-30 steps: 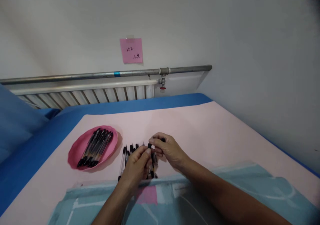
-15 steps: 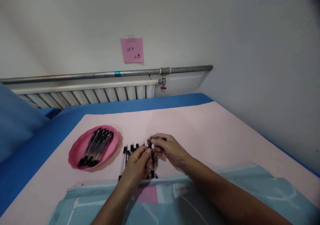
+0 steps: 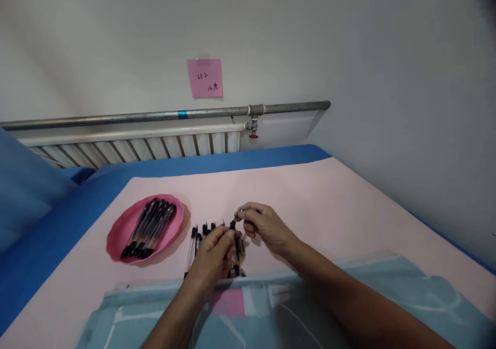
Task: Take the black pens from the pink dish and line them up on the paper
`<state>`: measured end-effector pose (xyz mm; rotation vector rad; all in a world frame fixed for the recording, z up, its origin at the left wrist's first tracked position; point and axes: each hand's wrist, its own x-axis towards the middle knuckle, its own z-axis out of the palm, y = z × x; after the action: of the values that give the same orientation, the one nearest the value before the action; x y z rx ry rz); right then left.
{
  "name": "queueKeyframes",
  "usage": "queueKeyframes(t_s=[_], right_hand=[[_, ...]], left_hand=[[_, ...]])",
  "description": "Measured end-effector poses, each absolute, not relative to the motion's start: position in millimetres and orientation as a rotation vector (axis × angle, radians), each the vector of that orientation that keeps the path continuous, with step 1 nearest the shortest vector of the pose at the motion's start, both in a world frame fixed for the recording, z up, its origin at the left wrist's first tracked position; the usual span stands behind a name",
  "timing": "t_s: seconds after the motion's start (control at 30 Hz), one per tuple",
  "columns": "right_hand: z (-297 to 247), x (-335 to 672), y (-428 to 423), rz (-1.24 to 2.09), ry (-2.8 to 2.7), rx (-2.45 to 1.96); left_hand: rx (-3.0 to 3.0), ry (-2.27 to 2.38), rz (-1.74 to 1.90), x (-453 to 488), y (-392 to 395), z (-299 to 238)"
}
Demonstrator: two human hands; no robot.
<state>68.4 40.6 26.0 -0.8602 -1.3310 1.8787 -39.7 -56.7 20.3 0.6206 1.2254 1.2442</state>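
Note:
My left hand [image 3: 217, 248] is closed round a pen [image 3: 232, 225], whose black end points up between thumb and forefinger; the rest of it is hidden by the hand. Just above that end, my right hand [image 3: 261, 222] is closed in a pinch at a small, thin tip-like piece [image 3: 235, 219], too small to make out fully. Under and beside my left hand lie several loose pens with clear barrels and black parts, one of them a clear pen [image 3: 191, 251] at the left of the row.
A pink scalloped plate [image 3: 116, 230] at the left holds several assembled-looking black pens [image 3: 151, 227]. Pale pink sheeting [image 3: 310, 204] covers the blue surface [image 3: 217, 160]. A teal cloth [image 3: 135, 313] lies along the near edge. Behind are a radiator [image 3: 155, 145] and pipe [image 3: 135, 117].
My right hand has shifted slightly up and right, its fingers now just above the pen's end. The black piece seen by its palm before no longer shows clearly. My left hand stays in place.

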Motion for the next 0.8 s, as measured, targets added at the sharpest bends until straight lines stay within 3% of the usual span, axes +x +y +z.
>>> queueKeyframes(t_s=[0.23,0.5,0.8], right_hand=[[21,61,30,1.874,-1.238,-0.865],[33,86,82,1.590,-0.879,-0.844],[28,65,34,1.890,-1.289,-0.964]], left_hand=[[0.705,1.257,1.205,-41,-56,9],[0.725,1.315,1.104,-44,-56,15],[0.594,1.246,1.295,-45,-53,12]])
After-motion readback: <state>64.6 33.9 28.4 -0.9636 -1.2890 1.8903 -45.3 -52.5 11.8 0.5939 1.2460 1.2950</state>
